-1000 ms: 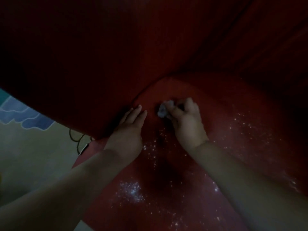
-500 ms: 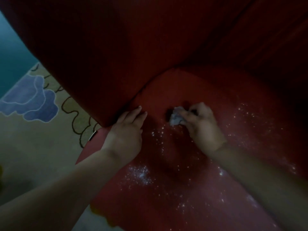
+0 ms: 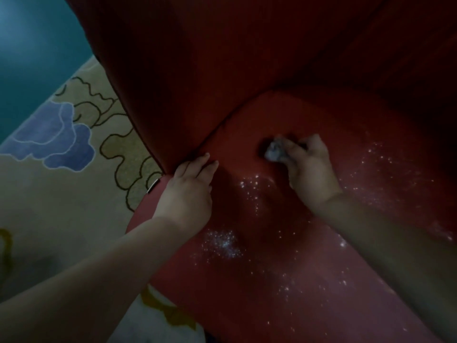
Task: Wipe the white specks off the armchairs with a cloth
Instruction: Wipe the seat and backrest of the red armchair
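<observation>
A small crumpled cloth [image 3: 274, 152] is gripped in the curled right hand [image 3: 309, 167] and pressed on the red armchair [image 3: 284, 280] seat at centre frame. The left hand [image 3: 189, 191] is laid flat, fingers straight, beside the armrest seam. White specks [image 3: 222, 242] are scattered below both hands.

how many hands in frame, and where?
2. The left hand lies flat on the red seat, beside the armrest. The right hand is further back on the seat, gripping a balled cloth. Nothing suggests any hidden.
</observation>
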A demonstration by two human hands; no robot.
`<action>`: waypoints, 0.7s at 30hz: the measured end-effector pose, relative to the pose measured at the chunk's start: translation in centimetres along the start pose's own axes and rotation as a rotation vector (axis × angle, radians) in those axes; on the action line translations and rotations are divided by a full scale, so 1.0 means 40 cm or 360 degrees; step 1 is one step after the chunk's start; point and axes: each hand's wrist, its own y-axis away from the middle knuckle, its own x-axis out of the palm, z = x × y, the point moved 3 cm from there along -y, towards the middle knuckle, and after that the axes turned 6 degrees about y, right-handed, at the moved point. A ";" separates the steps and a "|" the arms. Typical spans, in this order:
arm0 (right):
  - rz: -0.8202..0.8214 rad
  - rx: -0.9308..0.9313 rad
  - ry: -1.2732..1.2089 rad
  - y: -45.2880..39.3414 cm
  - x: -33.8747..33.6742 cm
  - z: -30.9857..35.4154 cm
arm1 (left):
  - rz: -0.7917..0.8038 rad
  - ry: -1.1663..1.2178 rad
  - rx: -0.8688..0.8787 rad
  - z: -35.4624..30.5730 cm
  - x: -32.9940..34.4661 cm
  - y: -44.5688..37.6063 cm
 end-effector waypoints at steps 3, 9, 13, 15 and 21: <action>-0.0158 0.0206 0.0013 -0.009 0.030 0.049 | -0.0033 0.0028 0.0002 0.004 0.004 0.006; 0.0114 -0.0317 0.0043 0.103 0.012 0.092 | -0.0052 0.0026 0.0029 0.017 0.005 0.020; -0.0095 0.0074 0.0106 0.015 0.013 0.017 | -0.0068 0.0030 0.0034 0.022 0.001 0.022; -0.0114 0.0100 0.0078 0.021 0.042 0.075 | -0.0082 0.0042 0.0042 0.022 0.003 0.024; 0.0084 -0.0401 0.0049 0.171 0.039 0.136 | -0.0070 0.0010 0.0082 0.039 -0.002 0.052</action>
